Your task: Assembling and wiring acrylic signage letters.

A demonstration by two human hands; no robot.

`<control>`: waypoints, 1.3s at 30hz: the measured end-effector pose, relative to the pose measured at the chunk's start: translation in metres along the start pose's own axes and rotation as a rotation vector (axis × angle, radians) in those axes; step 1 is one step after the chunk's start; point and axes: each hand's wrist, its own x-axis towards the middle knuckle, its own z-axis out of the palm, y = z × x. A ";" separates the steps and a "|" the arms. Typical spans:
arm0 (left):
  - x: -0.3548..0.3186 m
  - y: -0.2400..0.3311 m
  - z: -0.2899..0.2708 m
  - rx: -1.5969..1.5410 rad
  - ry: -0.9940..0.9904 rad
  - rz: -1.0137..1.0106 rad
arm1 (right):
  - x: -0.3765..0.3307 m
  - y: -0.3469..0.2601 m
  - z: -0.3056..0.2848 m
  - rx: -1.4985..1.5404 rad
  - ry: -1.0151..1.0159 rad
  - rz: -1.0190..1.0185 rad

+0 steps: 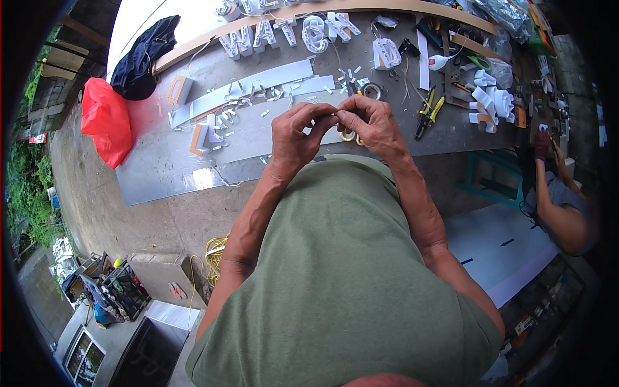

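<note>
My left hand [295, 132] and my right hand [374, 129] meet above the near side of the work table. Thumbs and forefingers are pinched together, fingertip to fingertip. Whatever they hold between them is too small and hidden to name. Just beyond the right hand lies a dark-rimmed tape roll [372, 91]; beige tape rolls [348, 136] show partly below the fingers. Small white LED modules [227, 118] on thin wires are scattered left of my hands, beside a long pale strip [245, 90].
The grey table [155, 174] carries a row of white block letters [290, 35] at the back. Yellow-handled pliers [431, 115] and white curved pieces [493, 100] lie to the right. A red bag [106, 122] hangs over the left edge. Another person [561, 206] works at far right.
</note>
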 end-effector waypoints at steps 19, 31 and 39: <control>-0.010 -0.020 -0.003 -0.724 -0.034 -0.382 | -0.004 0.001 0.005 0.271 -0.041 0.025; -0.010 -0.025 -0.003 -0.916 -0.072 -0.388 | -0.004 0.005 -0.001 0.336 -0.131 -0.011; -0.010 -0.023 -0.005 -0.895 -0.090 -0.384 | -0.005 0.003 -0.001 0.287 -0.130 -0.024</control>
